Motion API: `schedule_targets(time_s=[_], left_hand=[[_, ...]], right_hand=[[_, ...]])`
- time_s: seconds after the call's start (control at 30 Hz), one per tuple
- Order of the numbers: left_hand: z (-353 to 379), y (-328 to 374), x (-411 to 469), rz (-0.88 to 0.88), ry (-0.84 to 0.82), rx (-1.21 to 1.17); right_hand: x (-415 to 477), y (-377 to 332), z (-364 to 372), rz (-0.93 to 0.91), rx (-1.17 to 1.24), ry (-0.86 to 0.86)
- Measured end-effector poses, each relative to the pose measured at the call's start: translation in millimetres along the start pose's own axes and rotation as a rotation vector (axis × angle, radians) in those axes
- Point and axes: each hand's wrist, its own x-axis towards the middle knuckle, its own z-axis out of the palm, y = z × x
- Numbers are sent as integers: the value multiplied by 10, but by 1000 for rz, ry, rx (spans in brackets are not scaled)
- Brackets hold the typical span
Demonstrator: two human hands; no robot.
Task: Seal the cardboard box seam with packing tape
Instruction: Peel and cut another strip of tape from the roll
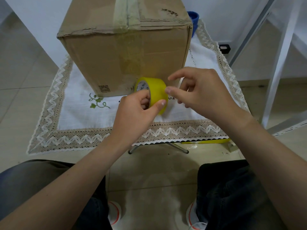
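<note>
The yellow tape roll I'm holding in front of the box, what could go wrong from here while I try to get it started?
1. Your right hand is only picking at the tape roll; the end may be hard to find, or tear into a sliver.
2. Your left hand grips the roll's edge, so it could slip.
3. The cardboard box already carries wrinkled old tape along its seam, so new tape may bond poorly.

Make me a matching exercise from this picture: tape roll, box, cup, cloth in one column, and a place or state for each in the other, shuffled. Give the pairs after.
Things:
1. tape roll
2. box
3. cup
4. cloth

Places or states:
A. blue, behind the box's right corner
B. lace-edged, spread under everything
C. held in the left hand
D. standing on the cloth, old tape along its top seam

Pairs: 1-C, 2-D, 3-A, 4-B
</note>
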Motion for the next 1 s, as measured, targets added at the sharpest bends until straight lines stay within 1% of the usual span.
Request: schedule_targets(time_s=[0.1, 0.2, 0.4, 0.63, 0.83, 0.93, 1.0], left_hand=[[10, 32, -33, -10, -4, -7], [10, 22, -29, -8, -4, -1], [21, 27, -39, 59, -69, 109], [19, 37, -19, 128, -52, 257], [39, 56, -5, 133, -15, 295], [31, 41, 8, 109, 13, 261], [14, 9, 31, 79, 35, 235]], right_hand=[[9, 36, 57, 33, 25, -54], [16, 44, 73, 35, 82, -32], [13, 34, 47, 5, -38, -3], [-13, -14, 81, -55, -121, 80], [-42, -43, 113, -81, -99, 98], [-19, -29, 96, -56, -51, 124], [2, -21, 59, -8, 30, 149]])
